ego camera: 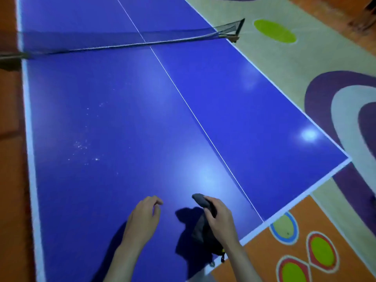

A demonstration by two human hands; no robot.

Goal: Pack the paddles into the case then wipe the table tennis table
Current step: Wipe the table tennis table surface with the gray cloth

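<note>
The blue table tennis table (122,119) fills most of the view, with white specks of dust on its left half. My right hand (218,218) grips a dark grey cloth (200,231) just above the table's near end; one end of the cloth sticks out past my fingers and the rest hangs below my palm. A dark item with a small yellow tag and a ring (220,254) lies under my right wrist at the table's near edge; I cannot tell what it is. My left hand (145,218) hovers to the left of the cloth, fingers loosely curled, holding nothing. No paddle shows.
The net (122,40) spans the table at the far end of this half. A white centre line (193,112) runs down the table. Patterned floor mats (317,251) in orange, purple and green lie to the right, and orange floor (10,180) runs along the left side.
</note>
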